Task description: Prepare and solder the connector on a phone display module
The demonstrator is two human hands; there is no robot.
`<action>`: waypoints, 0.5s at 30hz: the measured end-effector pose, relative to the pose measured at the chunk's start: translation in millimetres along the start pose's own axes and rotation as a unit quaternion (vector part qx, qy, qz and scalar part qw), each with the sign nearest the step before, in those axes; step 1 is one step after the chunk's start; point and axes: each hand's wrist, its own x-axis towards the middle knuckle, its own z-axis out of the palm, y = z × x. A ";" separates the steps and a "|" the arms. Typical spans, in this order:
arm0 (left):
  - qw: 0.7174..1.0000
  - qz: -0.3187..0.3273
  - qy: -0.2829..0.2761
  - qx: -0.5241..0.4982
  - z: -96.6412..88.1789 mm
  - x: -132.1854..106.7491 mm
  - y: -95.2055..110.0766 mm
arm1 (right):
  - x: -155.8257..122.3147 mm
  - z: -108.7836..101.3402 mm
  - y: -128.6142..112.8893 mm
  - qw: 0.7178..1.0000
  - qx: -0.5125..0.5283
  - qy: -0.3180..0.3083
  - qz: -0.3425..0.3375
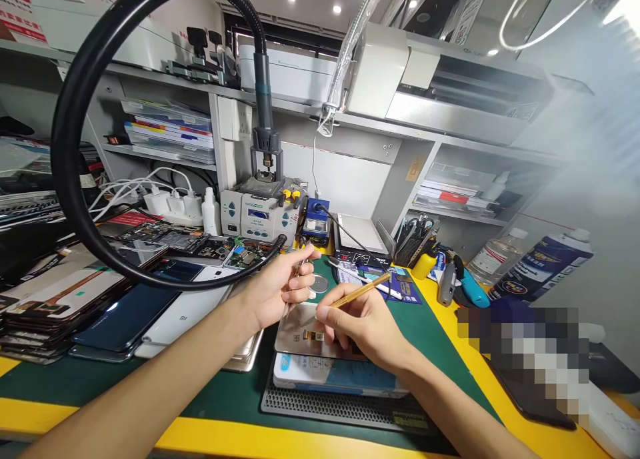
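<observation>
1. I have the right hand (pixel 367 322) over the middle of the work, its thumb and fingers pinching a slim gold-coloured rod (pixel 367 289). The rod slants, its far end pointing up and to the right; I can't make out its lower tip at the fingers.
2. My left hand (pixel 280 282) sits just beyond and to the left, fingers curled in towards the thumb. Something small and shiny shows among the fingers, but I can't tell what it is or how firmly it is gripped.
3. Below both hands I see a flat metallic panel (pixel 290 335) with a small gold-and-dark patch on it; the right hand covers part of its right side.
4. The panel lies on a white-and-blue box (pixel 305 371), which rests on a black perforated stand (pixel 305 400) on the green tabletop (pixel 215 392) with its yellow border.
5. To the left I have a white phone (pixel 183 319) beside a dark blue phone (pixel 135 312), with a stack of panels (pixel 35 312) farther left.
6. Behind the hands stands a grey rework station (pixel 257 212); a thick black hose (pixel 67 125) loops across the left of my view.
7. At the right, a clear bottle (pixel 497 255) stands beside a dark blue spray can (pixel 543 265).
</observation>
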 end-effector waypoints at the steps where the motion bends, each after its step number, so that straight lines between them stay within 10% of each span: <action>1: 1.000 0.005 0.004 0.009 -1.1 0.8 0.9 | 0.7 -1.3 -0.3 1.000 -0.002 0.007 0.000; 15: 0.998 0.048 0.044 -0.006 -6.5 -7.5 40.0 | 12.0 -17.4 10.3 0.993 0.109 0.038 -0.006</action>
